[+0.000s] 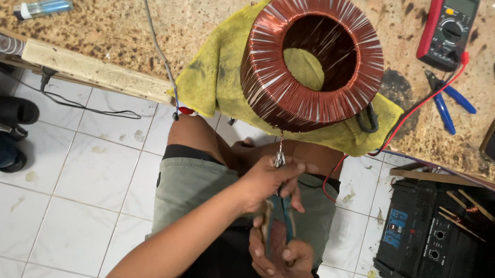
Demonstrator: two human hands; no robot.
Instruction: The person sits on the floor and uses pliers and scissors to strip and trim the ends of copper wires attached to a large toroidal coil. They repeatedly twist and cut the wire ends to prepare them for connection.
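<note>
We note the left hand (pixel 270 183) pinching the twisted wire lead (pixel 280 146) hanging from the toroidal coil (pixel 314 59), and the right hand (pixel 282 263) clenched on the pliers (pixel 279 224). The coil – glossy copper-red enamelled winding, ring-shaped – sits on a coarse yellow cloth (pixel 215 72) at the scorched tabletop (pixel 106 8) edge. In our judgement, a hard pull could drag it off, or nick the lead – snapping strands

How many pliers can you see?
2: one pair of pliers in the person's hands at the lap, and blue-handled pliers on the bench beside the red meter. Others may be hidden.
</note>
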